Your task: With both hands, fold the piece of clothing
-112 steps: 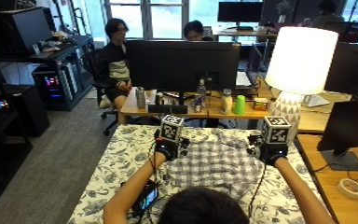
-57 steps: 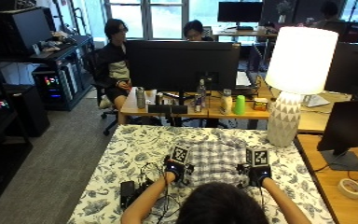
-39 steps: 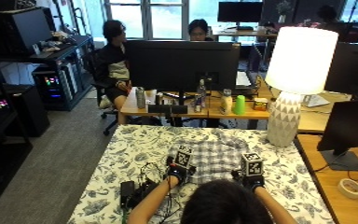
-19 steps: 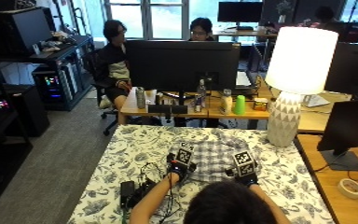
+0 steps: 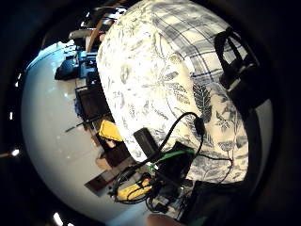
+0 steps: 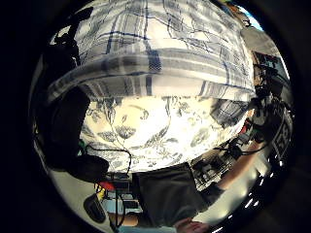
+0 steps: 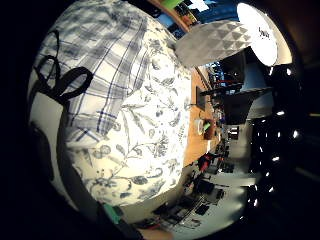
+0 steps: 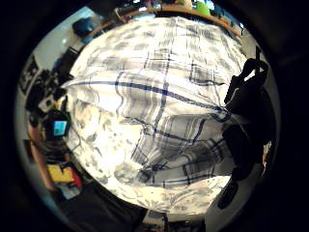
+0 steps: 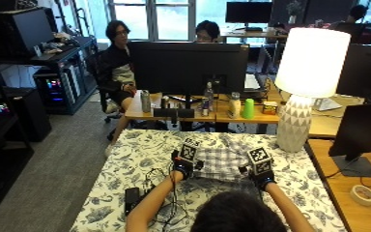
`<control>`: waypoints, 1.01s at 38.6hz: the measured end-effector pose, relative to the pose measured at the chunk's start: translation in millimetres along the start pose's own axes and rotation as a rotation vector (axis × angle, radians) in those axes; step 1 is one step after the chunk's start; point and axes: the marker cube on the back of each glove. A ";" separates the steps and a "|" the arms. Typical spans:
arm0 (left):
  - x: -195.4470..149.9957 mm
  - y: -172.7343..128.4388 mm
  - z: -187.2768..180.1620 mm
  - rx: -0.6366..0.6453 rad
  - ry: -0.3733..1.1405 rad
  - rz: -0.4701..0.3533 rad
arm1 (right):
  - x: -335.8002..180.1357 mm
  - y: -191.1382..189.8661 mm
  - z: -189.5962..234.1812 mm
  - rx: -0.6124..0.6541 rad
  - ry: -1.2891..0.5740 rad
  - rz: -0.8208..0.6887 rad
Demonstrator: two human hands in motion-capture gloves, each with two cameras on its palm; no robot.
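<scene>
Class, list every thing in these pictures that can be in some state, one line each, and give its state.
Plaid shirt: folded over on itself, near edge held up by both hands.
Left hand: grips the shirt's near left edge.
Right hand: grips the shirt's near right edge.
Floral tablecloth: spread flat over the table.
Lamp: upright beside the shirt; cannot tell if lit.
Black device: lying flat, cable attached.

Blue-and-white plaid shirt (image 9: 224, 157) lies partly folded on the flowered tablecloth (image 9: 134, 159)
</scene>
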 end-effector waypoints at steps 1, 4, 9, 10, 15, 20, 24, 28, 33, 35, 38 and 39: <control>-3.5 0.5 -4.3 0.028 -0.010 -0.029 | 1.0 1.8 -3.6 0.003 0.003 -0.003; -16.1 -8.6 -17.3 0.184 -0.049 -0.135 | -0.2 14.1 -19.4 -0.002 0.006 -0.015; -7.1 -2.5 -11.2 0.048 -0.011 0.085 | -0.8 28.0 -38.9 -0.009 0.003 -0.046; -6.9 -8.1 -8.8 0.024 -0.005 0.123 | -1.0 31.4 -44.8 -0.013 0.006 -0.054; -14.1 1.0 -16.1 -0.112 -0.016 0.136 | -1.8 40.4 -75.9 -0.003 0.048 -0.096; -21.5 1.4 -34.3 -0.064 -0.029 0.124 | 1.2 35.9 -102.8 0.022 0.067 -0.108; -29.4 11.8 -50.6 -0.185 -0.022 0.027 | 10.0 22.7 -118.9 0.039 0.085 -0.089; -34.9 -13.1 -68.8 -0.094 0.009 0.054 | 17.4 9.6 -137.4 0.016 0.079 -0.049; -39.5 -37.1 -86.2 0.005 0.033 0.084 | 25.3 -24.0 -136.3 0.016 0.075 -0.025; -40.9 -21.9 -96.6 -0.021 0.033 0.037 | 29.6 -44.1 -129.3 0.020 0.083 -0.017; -41.6 -18.0 -107.3 -0.046 0.032 -0.014 | 30.0 -57.3 -135.1 0.013 0.097 -0.002; -41.3 -23.7 -107.8 -0.058 0.032 -0.024 | 28.0 -54.4 -143.5 0.010 0.103 0.005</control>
